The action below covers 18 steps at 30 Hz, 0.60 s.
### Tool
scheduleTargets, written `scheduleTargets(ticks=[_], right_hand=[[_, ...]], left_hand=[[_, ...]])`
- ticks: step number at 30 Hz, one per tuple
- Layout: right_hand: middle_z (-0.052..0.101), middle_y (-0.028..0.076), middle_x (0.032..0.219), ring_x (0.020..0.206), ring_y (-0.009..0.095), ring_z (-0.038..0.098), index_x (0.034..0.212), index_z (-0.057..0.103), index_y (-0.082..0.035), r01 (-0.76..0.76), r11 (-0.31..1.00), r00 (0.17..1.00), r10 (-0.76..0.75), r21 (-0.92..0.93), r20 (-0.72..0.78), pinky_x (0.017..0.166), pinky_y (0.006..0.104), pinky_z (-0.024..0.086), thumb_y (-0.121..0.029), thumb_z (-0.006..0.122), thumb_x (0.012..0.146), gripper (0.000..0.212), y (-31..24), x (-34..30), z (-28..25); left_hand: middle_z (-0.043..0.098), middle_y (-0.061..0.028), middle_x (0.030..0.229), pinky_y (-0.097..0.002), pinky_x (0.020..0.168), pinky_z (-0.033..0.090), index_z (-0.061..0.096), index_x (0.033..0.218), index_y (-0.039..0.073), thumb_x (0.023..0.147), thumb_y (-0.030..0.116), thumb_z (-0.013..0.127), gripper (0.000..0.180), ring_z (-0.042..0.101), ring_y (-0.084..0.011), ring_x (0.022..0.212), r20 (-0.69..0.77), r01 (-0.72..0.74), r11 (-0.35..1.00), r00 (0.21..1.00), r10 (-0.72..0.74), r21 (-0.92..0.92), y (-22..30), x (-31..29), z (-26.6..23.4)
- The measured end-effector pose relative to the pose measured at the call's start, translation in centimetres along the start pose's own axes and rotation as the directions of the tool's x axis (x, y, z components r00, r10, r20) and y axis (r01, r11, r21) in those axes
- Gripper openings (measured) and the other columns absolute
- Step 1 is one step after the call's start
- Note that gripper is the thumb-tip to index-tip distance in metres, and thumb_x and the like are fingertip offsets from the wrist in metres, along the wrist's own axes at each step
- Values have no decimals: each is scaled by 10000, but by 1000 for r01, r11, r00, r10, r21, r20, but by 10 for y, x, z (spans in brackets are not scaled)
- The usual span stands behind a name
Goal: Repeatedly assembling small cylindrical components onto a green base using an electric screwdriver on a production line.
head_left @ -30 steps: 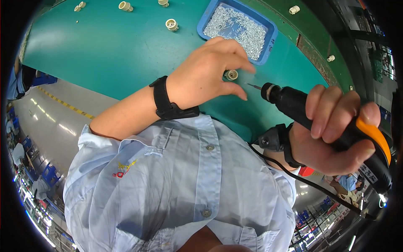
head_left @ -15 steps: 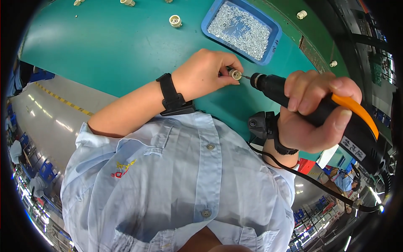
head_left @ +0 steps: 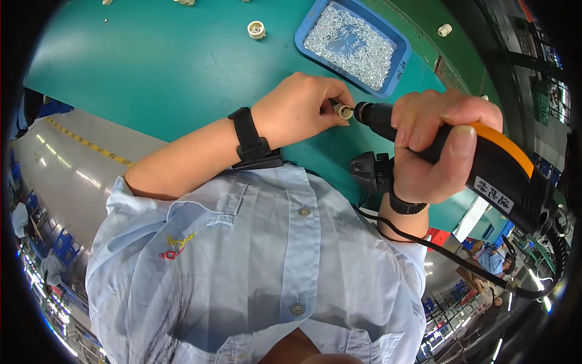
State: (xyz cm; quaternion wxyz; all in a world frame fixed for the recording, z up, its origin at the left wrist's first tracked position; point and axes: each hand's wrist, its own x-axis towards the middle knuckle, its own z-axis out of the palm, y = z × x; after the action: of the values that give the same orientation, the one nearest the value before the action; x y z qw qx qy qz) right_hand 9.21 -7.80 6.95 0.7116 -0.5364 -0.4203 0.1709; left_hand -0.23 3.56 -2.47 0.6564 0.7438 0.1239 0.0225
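Observation:
My left hand (head_left: pixel 306 109) pinches a small cream-coloured round socket-like part (head_left: pixel 344 112), its open end turned toward my right. Wrapped round a black and orange electric screwdriver (head_left: pixel 448 142) is my right hand (head_left: pixel 433 139), closed on its body. The tool's tip points left and reaches into the mouth of the cream part; the very end of the bit is hidden inside. Beyond both hands, a blue tray (head_left: pixel 397 85) holds many small silvery screws (head_left: pixel 370 60).
A loose cream part (head_left: pixel 256 30) stands on the green table (head_left: pixel 151 67), with others at its far edge. Another cream part (head_left: pixel 445 30) lies on a green ledge at the far right. A black cable (head_left: pixel 448 258) hangs below my right forearm.
My right hand has moved left with the electric screwdriver, bringing its bit from just beside the cream part into its opening. My left hand stays nearly in place.

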Motion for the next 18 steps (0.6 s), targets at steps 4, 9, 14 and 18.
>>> scheduleTargets(ticks=[4, 9, 14, 18], right_hand=[[392, 29, 542, 460, 135, 403, 974, 433, -47, -19, 999, 1000, 19, -28, 0, 469, 300, 352, -263, 473, 894, 234, 1, 1, 5], [394, 18, 553, 467, 118, 403, 975, 448, -49, 24, 999, 1000, -23, -37, 14, 467, 288, 345, -313, 489, 894, 279, 4, 1, 0], [463, 37, 597, 504, 148, 483, 1002, 437, -24, 251, 937, 968, -248, 242, -41, 456, 302, 410, -257, 537, 884, 280, -30, -6, -36], [393, -6, 577, 455, 96, 377, 977, 471, -61, 268, 961, 949, -253, 61, -187, 458, 273, 333, -357, 453, 908, 304, -39, -17, -57]], left_hand=[[654, -110, 756, -300, 609, 497, 639, 888, 26, 706, 47, 693, 191, 638, -206, 662, 11, 11, 1000, 1000, -11, 7, 1, -1, -1], [648, -117, 797, -312, 615, 494, 635, 897, 22, 703, 51, 698, 207, 636, -219, 665, -17, -27, 998, 999, 28, 54, 1, -1, 4], [618, -135, 896, -324, 619, 489, 627, 905, 19, 699, 68, 710, 228, 624, -249, 685, 2, -144, 984, 989, 145, 105, 23, 5, -3], [587, -135, 920, -336, 612, 483, 623, 910, 30, 675, 76, 729, 262, 615, -248, 702, 29, -314, 916, 948, 317, 250, 35, 43, -10]])
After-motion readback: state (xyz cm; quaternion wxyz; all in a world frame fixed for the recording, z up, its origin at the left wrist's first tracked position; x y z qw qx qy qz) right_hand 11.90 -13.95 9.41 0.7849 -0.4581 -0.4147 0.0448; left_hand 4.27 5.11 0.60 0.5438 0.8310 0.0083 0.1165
